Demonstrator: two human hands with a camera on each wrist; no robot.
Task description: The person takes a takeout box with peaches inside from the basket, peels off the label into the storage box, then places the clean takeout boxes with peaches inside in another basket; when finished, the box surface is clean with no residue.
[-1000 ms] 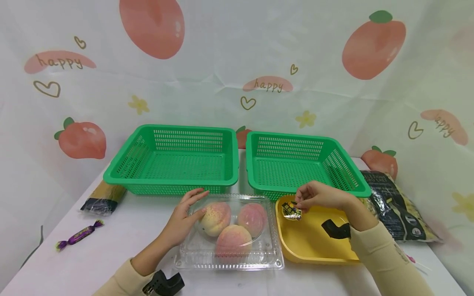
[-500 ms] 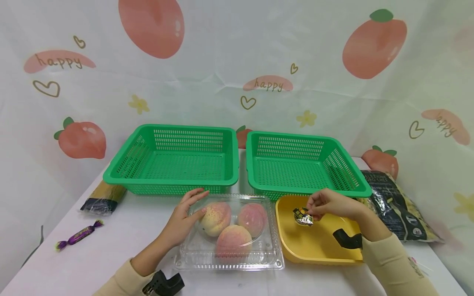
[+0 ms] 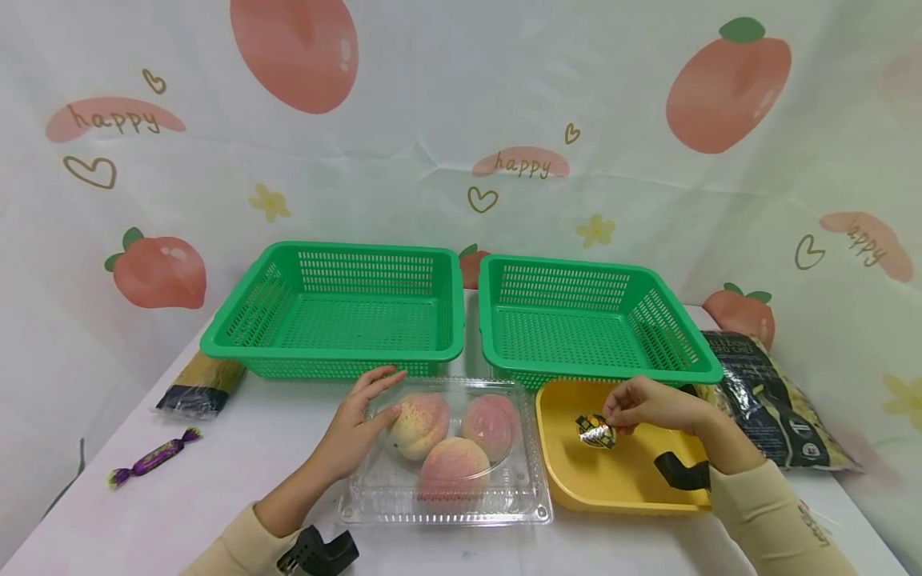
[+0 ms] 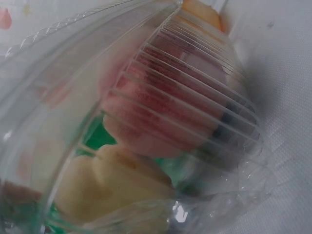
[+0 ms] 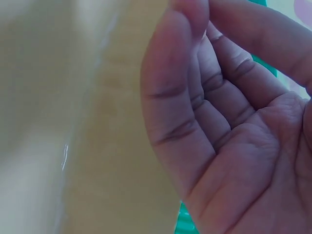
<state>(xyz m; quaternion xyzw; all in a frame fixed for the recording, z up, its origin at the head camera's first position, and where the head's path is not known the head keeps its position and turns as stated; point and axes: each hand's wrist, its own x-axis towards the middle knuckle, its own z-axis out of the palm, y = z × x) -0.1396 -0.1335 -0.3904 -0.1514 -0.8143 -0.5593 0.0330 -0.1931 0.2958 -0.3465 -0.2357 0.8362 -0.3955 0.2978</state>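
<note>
My left hand [image 3: 351,430] rests with spread, fairly straight fingers on the left side of a clear plastic clamshell box [image 3: 515,478]. Three peaches sit inside it; the front peach [image 3: 454,472] shows in the head view, and the left wrist view looks through the ribbed wall at a pink peach [image 4: 165,97]. Over the yellow tray [image 3: 619,488], my right hand [image 3: 655,408] pinches a small shiny black-and-gold packet [image 3: 596,433] between thumb and fingertips. The right wrist view shows the curled right fingers [image 5: 165,92] from the palm side, with the packet out of sight.
Two green slotted baskets, a left basket [image 3: 338,352] and a right basket [image 3: 551,320], stand behind. At left lie a purple wrapped candy [image 3: 154,460] and a dark-and-gold packet [image 3: 202,388]. A large black bag [image 3: 771,408] lies beyond the tray at right.
My right hand has moved right and a little toward me with the small packet, from the tray's back left corner to over its middle. The left hand stays on the box.
</note>
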